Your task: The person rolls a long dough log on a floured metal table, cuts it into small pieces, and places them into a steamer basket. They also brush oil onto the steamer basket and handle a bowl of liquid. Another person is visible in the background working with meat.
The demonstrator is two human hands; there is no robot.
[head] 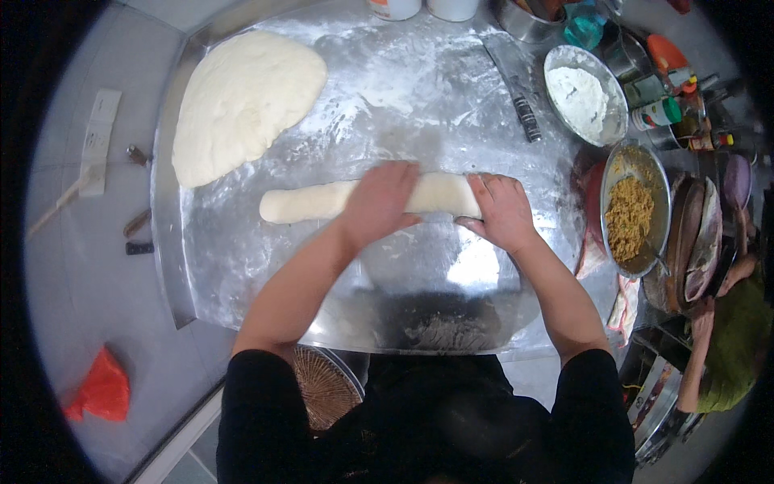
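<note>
A long log of pale dough lies across the floured metal work surface. My left hand, slightly blurred, curves over the log near its middle, fingers on the far side and thumb on the near side. At the log's right end, my right hand grips the dough between fingers and thumb. The stretch beneath my left palm is hidden. A large flat slab of dough rests at the upper left. Beyond my right hand lies a knife with a dark handle.
Along the right stand a metal bowl of white flour, a bowl of yellow-brown crumbly filling, and several bottles and jars, one a green-capped jar. A raised metal edge bounds the left side. Another person's arm shows at far right.
</note>
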